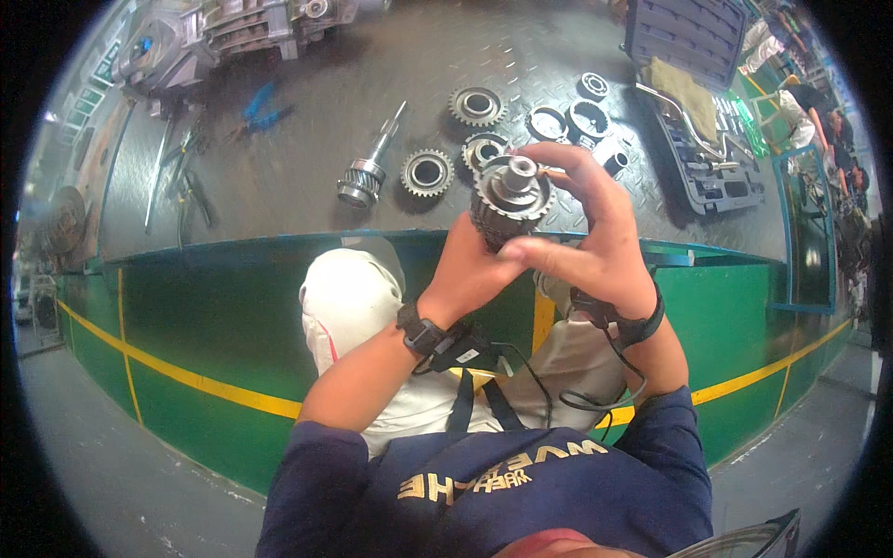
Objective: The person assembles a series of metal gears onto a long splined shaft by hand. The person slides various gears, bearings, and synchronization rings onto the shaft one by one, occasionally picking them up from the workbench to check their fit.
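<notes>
A steel gear shaft with stacked toothed gears (510, 197) is held upright above the front edge of the metal workbench (307, 130). My left hand (470, 265) grips its lower end from below. My right hand (581, 219) wraps around its right side, fingers curled over the top gear. On the bench behind lie loose gears (427, 172), another gear (476, 105), a smaller one (485, 149), and a splined shaft (369, 167).
Rings and bearings (569, 118) lie at the bench's right. An open blue tool case (698, 102) holds a cloth and tools. Blue pliers (260, 107) and a gearbox housing (214, 37) sit far left. Other people stand at far right (819, 112).
</notes>
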Available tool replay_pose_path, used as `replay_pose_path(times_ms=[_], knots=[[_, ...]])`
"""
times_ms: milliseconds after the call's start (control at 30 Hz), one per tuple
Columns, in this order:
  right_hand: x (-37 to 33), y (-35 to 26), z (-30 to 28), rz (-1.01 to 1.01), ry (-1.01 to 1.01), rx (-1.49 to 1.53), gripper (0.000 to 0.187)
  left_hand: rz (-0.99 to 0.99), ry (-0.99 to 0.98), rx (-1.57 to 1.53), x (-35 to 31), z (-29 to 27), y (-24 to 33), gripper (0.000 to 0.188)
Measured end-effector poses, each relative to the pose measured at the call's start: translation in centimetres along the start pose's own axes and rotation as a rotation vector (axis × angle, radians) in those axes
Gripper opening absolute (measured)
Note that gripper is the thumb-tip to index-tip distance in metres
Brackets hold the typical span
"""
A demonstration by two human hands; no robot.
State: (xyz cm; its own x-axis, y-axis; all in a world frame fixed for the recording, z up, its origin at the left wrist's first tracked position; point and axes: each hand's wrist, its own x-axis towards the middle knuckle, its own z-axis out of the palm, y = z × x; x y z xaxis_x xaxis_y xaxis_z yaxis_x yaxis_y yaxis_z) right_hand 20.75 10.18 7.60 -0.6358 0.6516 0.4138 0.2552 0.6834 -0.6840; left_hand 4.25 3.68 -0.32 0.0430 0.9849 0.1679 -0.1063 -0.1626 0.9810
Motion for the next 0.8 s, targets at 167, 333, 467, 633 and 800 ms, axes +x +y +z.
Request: replay_pose_path(times_ms=[167, 333, 467, 633, 800], knots=[[-0.2, 0.3, 0.7, 0.149, -0.038, 0.53, 0.08, 0.046, 0.061, 0.08, -0.7, 0.1, 0.0, 0.032], [-0.3, 0.3, 0.5, 0.269, 0.072, 0.737, 0.072, -0.09, 0.033, -0.036, -0.9, 0.6, 0.2, 0.038], [-0.2, 0.6, 0.5, 0.187, 0.212, 0.823, 0.063, -0.12, 0.002, -0.078, -1.0, 1.1, 0.2, 0.038], [-0.7, 1.9, -1.9, 0.385, 0.226, 0.954, 0.068, -0.015, -0.023, -0.012, -0.9, 0.4, 0.3, 0.035], [-1.2, 0.3, -2.5, 0.468, -0.18, 0.482, 0.057, 0.024, 0.023, 0.029, -1.0, 0.1, 0.0, 0.037]])
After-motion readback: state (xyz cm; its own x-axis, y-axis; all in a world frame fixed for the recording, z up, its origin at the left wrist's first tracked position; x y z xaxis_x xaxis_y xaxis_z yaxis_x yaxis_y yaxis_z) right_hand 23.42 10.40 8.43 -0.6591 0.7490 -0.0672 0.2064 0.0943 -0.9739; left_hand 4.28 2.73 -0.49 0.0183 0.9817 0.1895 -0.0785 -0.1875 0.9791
